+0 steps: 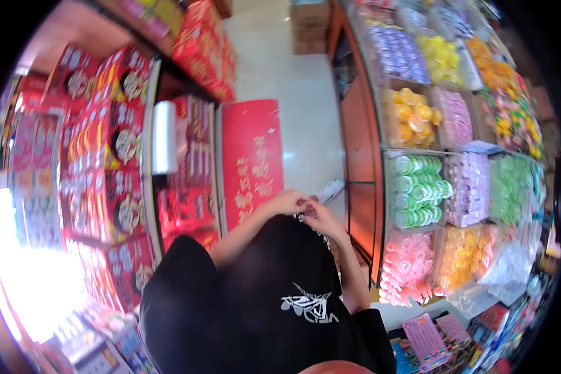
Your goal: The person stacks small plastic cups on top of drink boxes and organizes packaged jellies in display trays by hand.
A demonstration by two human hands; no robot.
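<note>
Both of my hands meet in front of my black shirt (249,299), near its lower edge. My left hand (290,202) and my right hand (321,219) come together with bent fingers around something small and dark (306,207) that I cannot make out. The fingertips overlap, so which hand grips it is hard to see. Beneath them lie the red mat (252,162) and the light floor.
Shelves of red boxes (128,143) line the left side. Stacked red cartons (206,43) stand beyond them. On the right, a wooden counter (363,137) bears trays of colourful small goods (421,187). Brown cartons (310,28) stand at the aisle's far end.
</note>
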